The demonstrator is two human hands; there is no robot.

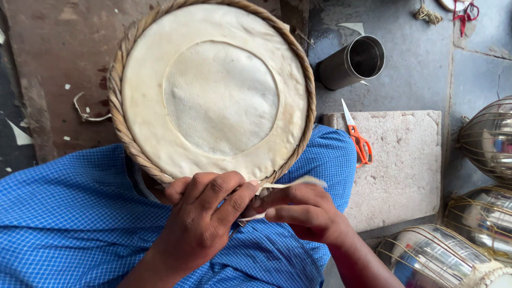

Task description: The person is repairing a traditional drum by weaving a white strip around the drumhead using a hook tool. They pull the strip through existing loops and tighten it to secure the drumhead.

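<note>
The drum (pixel 213 90) rests on the lap, its skin facing up. Both the left hand (pixel 200 218) and right hand (pixel 301 210) pinch a pale strap (pixel 290 184) at the braided rim (pixel 120 125); best kept taut and flat while threading. Scissors (pixel 358 140) lie nearby.

Blue checked cloth, bare hands and forearms.

Garment of blue fabric (pixel 69 213) with a fine white grid check, draped loose and creased across the lap and both knees (weave looks thin, cotton-like). Left hand (pixel 205 210) and right hand (pixel 304 210) ungloved; no rings, watch or sleeves visible at either wrist. Fingernails short.
</note>
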